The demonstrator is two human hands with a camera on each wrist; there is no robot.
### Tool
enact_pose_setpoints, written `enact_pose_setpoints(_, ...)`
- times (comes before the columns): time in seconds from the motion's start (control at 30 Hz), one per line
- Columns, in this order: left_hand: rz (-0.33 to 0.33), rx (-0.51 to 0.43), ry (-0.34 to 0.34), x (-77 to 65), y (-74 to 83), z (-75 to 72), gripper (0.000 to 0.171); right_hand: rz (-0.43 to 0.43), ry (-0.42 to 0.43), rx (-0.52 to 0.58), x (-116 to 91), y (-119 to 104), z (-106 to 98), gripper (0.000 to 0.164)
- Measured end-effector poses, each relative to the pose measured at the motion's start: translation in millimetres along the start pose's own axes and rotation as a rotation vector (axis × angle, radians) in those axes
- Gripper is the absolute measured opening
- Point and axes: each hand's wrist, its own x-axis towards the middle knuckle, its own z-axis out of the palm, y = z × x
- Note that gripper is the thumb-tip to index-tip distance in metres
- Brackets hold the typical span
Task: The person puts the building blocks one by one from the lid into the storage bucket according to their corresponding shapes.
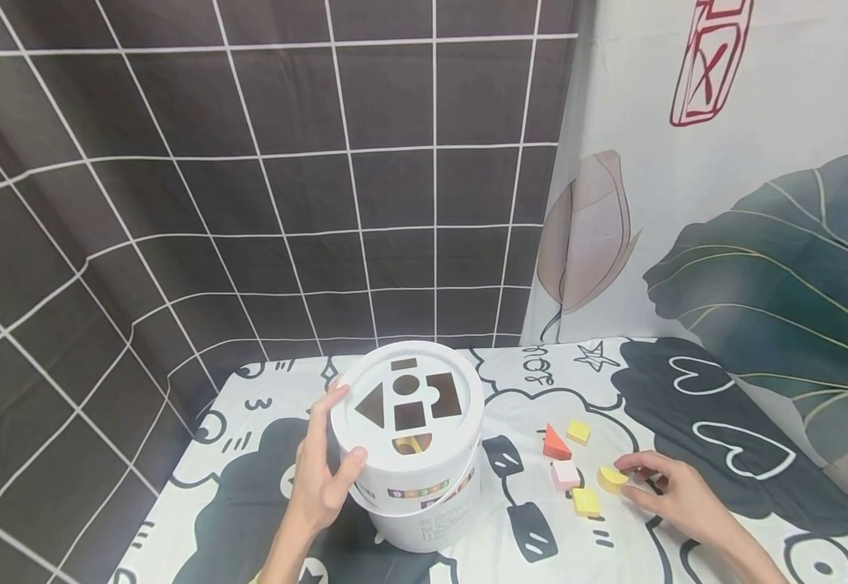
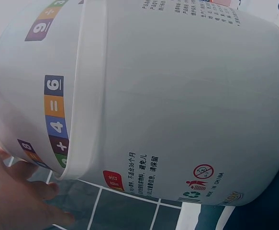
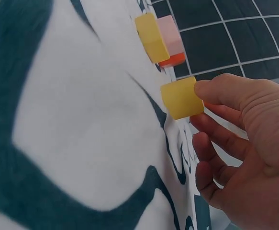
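A white bucket (image 1: 424,519) with a shape-sorter lid (image 1: 366,446) stands upright on the cloth. Something yellow shows through the lid's half-round hole (image 1: 413,444). My left hand (image 1: 322,470) rests against the lid's left edge, thumb and forefinger spread along the rim; in the left wrist view its other fingers (image 2: 43,189) lie beside the bucket. To the right, my right hand (image 1: 675,491) pinches a yellow half-round block (image 3: 182,98) between thumb and fingers. Near it lie a red triangular block (image 1: 556,444), a pink block (image 1: 564,475) and two yellow blocks, one farther back (image 1: 579,431), one nearer (image 1: 586,502).
A patterned black-and-white cloth (image 1: 541,527) covers the surface. Behind it hangs a dark gridded curtain (image 1: 395,195), with a white printed curtain (image 1: 614,81) at the right. The bucket's thin handle (image 1: 460,478) hangs down along its front.
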Motion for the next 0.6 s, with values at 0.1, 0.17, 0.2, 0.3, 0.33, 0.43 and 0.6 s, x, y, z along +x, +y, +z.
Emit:
enact_pose_setpoints(0.1,0.01,0.008,0.005,0.4,0.2,0.4,0.072,0.014,-0.004,0.016,0.0,0.7,0.5,0.031)
enact_pose_setpoints(0.17,0.011,0.008,0.004,0.4,0.6,0.3,0.072,0.007,0.005,0.023,0.2,1.5,1.4,0.031)
enact_pose_setpoints(0.2,0.01,0.008,0.004,0.3,0.7,0.2,0.072,0.005,0.011,0.025,0.2,1.9,2.0,0.031)
enact_pose_setpoints(0.3,0.004,0.004,0.002,-0.4,0.9,0.1,0.072,-0.01,0.016,0.022,0.6,3.1,3.3,0.031)
enact_pose_setpoints(0.33,0.0,0.0,0.001,-0.7,0.8,0.1,0.072,-0.007,0.019,0.021,0.7,3.0,4.0,0.03)
enact_pose_setpoints(0.43,0.002,-0.002,-0.002,-1.2,0.0,0.1,0.072,-0.017,0.011,0.021,0.8,3.7,5.2,0.029)
enact_pose_setpoints(0.6,-0.006,-0.005,-0.003,-0.9,-1.1,-0.2,0.072,-0.014,0.008,0.018,1.1,3.9,7.3,0.027)
